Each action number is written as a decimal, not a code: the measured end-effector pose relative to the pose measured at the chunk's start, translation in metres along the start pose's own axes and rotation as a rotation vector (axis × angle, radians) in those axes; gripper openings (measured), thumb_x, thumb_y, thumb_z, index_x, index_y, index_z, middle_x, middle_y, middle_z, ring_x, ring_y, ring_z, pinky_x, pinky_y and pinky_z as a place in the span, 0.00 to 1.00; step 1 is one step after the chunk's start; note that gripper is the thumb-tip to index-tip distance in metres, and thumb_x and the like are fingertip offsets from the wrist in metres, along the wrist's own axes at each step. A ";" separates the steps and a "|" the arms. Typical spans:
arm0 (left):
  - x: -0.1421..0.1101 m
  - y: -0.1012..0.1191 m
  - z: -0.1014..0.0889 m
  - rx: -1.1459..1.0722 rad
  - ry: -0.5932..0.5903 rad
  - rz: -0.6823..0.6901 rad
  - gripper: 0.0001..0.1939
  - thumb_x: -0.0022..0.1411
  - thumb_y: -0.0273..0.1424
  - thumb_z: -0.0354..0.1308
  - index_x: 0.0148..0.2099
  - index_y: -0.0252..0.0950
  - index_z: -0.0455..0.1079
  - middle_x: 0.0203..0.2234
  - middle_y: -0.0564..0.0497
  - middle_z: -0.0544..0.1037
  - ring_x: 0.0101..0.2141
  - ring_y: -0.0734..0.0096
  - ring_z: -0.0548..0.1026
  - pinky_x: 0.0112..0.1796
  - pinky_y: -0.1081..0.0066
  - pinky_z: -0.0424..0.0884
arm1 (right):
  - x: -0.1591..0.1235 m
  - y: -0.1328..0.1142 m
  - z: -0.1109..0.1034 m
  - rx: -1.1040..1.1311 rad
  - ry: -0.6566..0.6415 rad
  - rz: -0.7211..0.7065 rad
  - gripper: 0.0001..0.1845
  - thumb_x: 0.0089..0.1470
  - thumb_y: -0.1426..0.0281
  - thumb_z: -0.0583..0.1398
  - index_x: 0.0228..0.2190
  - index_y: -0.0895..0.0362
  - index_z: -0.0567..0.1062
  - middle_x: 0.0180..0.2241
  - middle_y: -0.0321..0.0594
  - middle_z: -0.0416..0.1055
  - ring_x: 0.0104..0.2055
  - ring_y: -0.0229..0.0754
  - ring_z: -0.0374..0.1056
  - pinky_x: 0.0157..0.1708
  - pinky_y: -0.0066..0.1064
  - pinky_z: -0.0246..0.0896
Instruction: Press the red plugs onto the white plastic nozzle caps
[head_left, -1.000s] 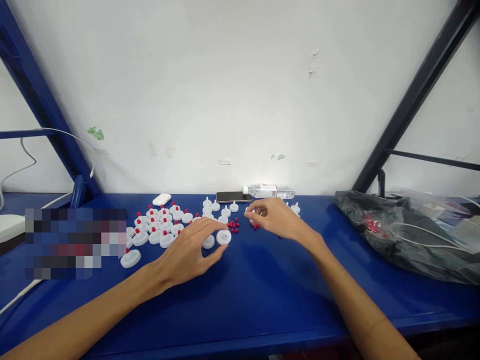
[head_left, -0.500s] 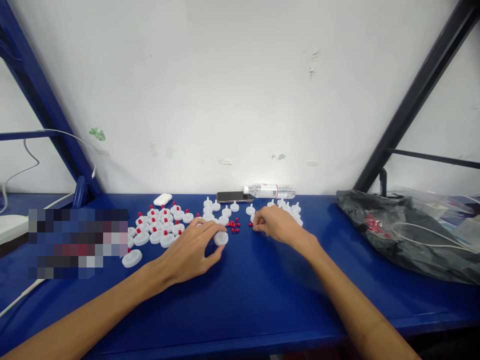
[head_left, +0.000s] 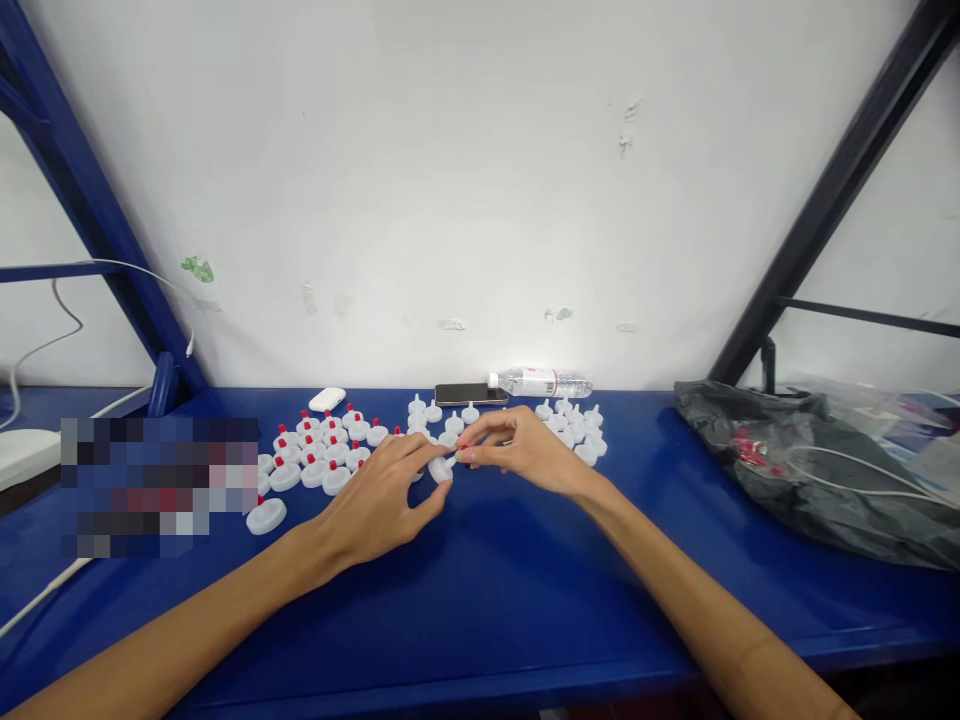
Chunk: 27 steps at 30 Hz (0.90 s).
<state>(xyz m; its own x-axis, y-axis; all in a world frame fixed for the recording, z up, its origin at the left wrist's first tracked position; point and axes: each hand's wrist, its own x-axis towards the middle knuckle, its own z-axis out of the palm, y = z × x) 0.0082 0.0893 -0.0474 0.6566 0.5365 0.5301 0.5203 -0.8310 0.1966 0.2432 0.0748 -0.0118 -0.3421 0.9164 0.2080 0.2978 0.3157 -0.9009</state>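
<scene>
My left hand (head_left: 390, 487) grips a white plastic nozzle cap (head_left: 441, 469) between thumb and fingers, its thin spout tilted to the right. At that spout, my right hand (head_left: 525, 448) pinches a small red tip cap (head_left: 463, 454), mostly covered by the fingertips. Whether the red cap is on the spout or just against it, I cannot tell. Left of my left hand stand several white nozzle caps with red tips (head_left: 309, 452). Behind and to the right of my right hand are several white nozzle caps without red tips (head_left: 587, 445).
A phone (head_left: 471, 394) and a clear plastic bottle (head_left: 540, 382) lie along the wall, with a white case (head_left: 327, 400) further left. On the right, a dark plastic bag (head_left: 817, 500) holds more red pieces. Blue posts (head_left: 120, 210) frame the blue table (head_left: 480, 620).
My right hand has moved left from the table surface to the nozzle cap, bringing a red tip cap. My left hand has turned the nozzle cap so its spout points right.
</scene>
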 end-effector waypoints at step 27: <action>0.001 0.003 -0.002 -0.051 0.183 0.025 0.13 0.70 0.32 0.58 0.55 0.39 0.72 0.43 0.48 0.78 0.41 0.62 0.75 0.44 0.62 0.71 | 0.000 0.000 0.007 0.334 -0.023 0.019 0.14 0.51 0.61 0.72 0.37 0.56 0.85 0.34 0.42 0.82 0.41 0.43 0.78 0.35 0.28 0.69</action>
<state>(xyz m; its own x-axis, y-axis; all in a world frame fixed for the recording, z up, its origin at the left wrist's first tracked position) 0.0095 0.0870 -0.0448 0.5563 0.4838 0.6756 0.4736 -0.8527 0.2206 0.2374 0.0727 -0.0141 -0.3606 0.9143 0.1844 -0.0030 0.1965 -0.9805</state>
